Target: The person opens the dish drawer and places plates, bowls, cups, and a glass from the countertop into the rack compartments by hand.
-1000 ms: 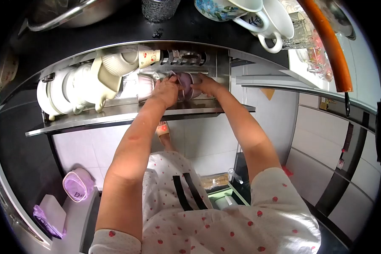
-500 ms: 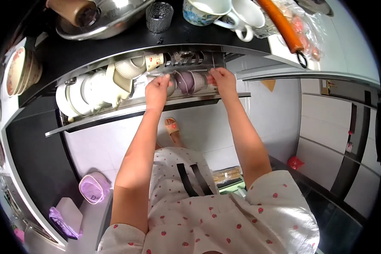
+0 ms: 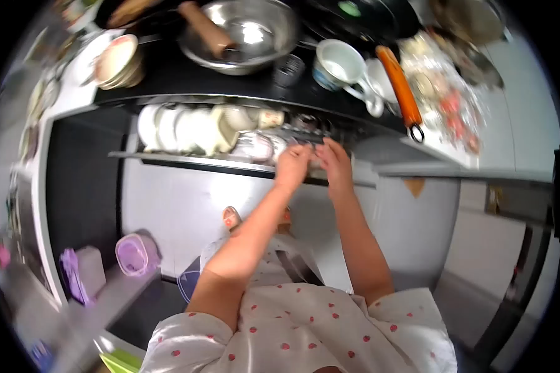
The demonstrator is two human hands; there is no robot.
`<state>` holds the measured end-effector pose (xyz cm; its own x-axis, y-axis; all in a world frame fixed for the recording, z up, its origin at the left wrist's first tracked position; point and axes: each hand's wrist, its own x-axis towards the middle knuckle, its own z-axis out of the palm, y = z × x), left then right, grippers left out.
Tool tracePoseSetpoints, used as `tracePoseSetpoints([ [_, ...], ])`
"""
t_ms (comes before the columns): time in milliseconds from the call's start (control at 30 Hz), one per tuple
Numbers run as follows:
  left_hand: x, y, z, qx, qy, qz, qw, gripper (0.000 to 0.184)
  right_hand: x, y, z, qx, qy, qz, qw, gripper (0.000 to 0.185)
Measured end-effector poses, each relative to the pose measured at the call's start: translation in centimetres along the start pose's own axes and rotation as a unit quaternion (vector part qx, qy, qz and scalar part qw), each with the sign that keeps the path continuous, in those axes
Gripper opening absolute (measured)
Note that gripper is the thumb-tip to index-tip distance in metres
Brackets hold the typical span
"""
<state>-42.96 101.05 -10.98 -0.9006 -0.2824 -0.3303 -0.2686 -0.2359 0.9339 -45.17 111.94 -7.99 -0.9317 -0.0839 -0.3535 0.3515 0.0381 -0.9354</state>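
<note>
Standing at a pulled-out drawer (image 3: 202, 163), head view, both arms stretched forward. Left hand (image 3: 294, 165) and right hand (image 3: 335, 164) close together over the drawer's right part, fingers bent, tips near each other. Whether either grips anything: can't tell; blurred there, and the dishes under the fingers are mostly covered. Pale pink bowl (image 3: 261, 148) in the drawer, just left of the left hand. Farther left, same drawer: cream container (image 3: 221, 133), then white plates (image 3: 149, 127) on edge in a row. Black countertop (image 3: 162, 76) beyond the drawer: metal bowl (image 3: 274, 34), dark textured glass (image 3: 289, 70), white cup (image 3: 339, 62) with blue on its side, orange handle (image 3: 399, 87) ending in a dark ring.
</note>
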Motion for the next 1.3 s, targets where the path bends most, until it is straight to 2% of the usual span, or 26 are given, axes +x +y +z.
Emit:
tracePoseSetpoints([
  [33,-0.2,0.2,0.2,-0.011,0.021,0.013,1.0,0.021,-0.2,-0.7,1.2,-0.01,-0.004,0.02,1.0,0.029],
  [100,-1.4,2.5,-0.4,-0.032,0.07,-0.043,0.996,0.018,0.1,-0.5,2.6,-0.022,-0.066,0.019,0.997,0.031],
  [167,-0.9,1.8,-2.0,-0.012,0.122,-0.003,0.992,0.018,0.0,-1.2,4.2,-0.035,-0.114,0.016,0.993,0.032],
  [267,-0.4,3.1,-5.9,-0.015,0.204,0.087,0.975,0.019,0.2,-2.2,8.6,-0.078,-0.215,-0.064,0.972,0.033],
  [367,-0.5,6.5,-10.4,-0.15,0.251,0.099,0.951,0.021,0.7,-3.6,14.2,-0.045,-0.271,-0.083,0.958,0.035],
  [400,-0.6,8.2,-12.1,-0.14,0.279,0.091,0.946,0.022,0.8,-4.6,16.1,-0.066,-0.291,-0.087,0.951,0.037],
  [500,0.4,11.1,-18.5,-0.167,0.339,0.112,0.919,0.029,2.0,-6.5,22.3,-0.087,-0.303,-0.135,0.939,0.044],
  [567,1.7,13.5,-23.0,-0.205,0.371,0.11,0.899,0.035,3.0,-7.9,27.0,-0.078,-0.265,-0.137,0.951,0.055],
  [633,3.2,16.0,-26.9,-0.222,0.389,0.133,0.884,0.04,2.9,-11.0,31.0,-0.055,-0.257,-0.075,0.962,0.065],
  [700,4.9,18.3,-30.4,-0.232,0.393,0.132,0.88,0.047,3.3,-13.2,34.8,-0.04,-0.249,-0.039,0.967,0.076],
  [833,8.3,21.0,-34.3,-0.22,0.388,0.132,0.885,0.052,6.8,-12.6,41.7,-0.063,-0.219,-0.017,0.973,0.085],
  [867,9.5,21.1,-35.0,-0.236,0.372,0.132,0.888,0.05,8.5,-11.2,43.5,-0.083,-0.182,-0.04,0.979,0.082],
  [933,11.1,21.2,-35.8,-0.254,0.35,0.125,0.893,0.048,8.8,-11.3,45.0,-0.096,-0.139,-0.028,0.985,0.073],
  [967,11.8,21.2,-36.0,-0.275,0.331,0.156,0.889,0.046,9.0,-11.1,45.5,-0.092,-0.124,-0.033,0.987,0.069],
  [1067,12.2,21.4,-35.8,-0.288,0.3,0.19,0.89,0.041,7.4,-13.4,45.4,-0.052,-0.134,0.041,0.989,0.061],
  [1233,10.0,21.2,-34.6,-0.225,0.299,0.177,0.91,0.041,6.2,-12.4,43.9,0.043,-0.141,0.037,0.988,0.05],
  [1300,7.6,20.1,-33.3,-0.311,0.274,0.193,0.89,0.048,4.8,-11.3,41.7,0.075,-0.171,0.029,0.982,0.051],
])
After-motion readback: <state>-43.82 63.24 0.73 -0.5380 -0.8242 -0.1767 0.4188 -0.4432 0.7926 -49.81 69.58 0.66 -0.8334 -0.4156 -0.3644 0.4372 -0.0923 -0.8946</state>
